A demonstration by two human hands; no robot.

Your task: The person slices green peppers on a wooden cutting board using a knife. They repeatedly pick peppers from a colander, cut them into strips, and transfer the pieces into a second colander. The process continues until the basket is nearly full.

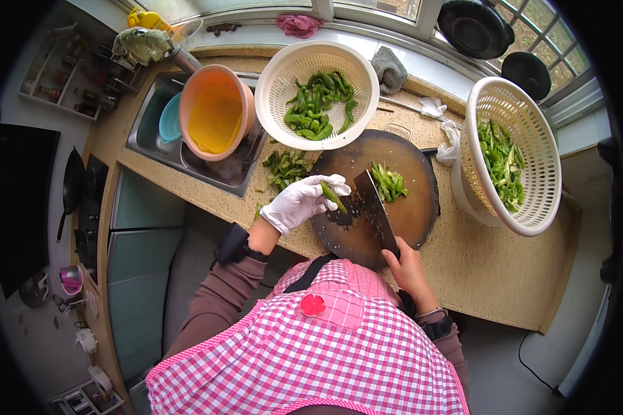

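Note:
A green pepper [333, 197] is pinched in my left hand [303, 201], which wears a white glove and hovers over the left side of a round wooden chopping board [415, 228]. My bare right hand [409, 267] grips the handle of a cleaver [375, 210]; its broad blade reaches across the board. Cut green peppers [389, 181] lie in a small pile just right of the blade. Beyond the board, a white plastic colander [267, 96] holds whole green peppers [319, 104]. At the right, a tilted white colander [547, 192] contains cut peppers [501, 163].
Pepper trimmings [285, 168] lie on the countertop [477, 270] left of the board. An orange basin [188, 83] stands at the steel sink [239, 184], near a turquoise bowl [169, 122]. A grey cloth [389, 70] and crumpled white plastic [449, 142] sit behind the board.

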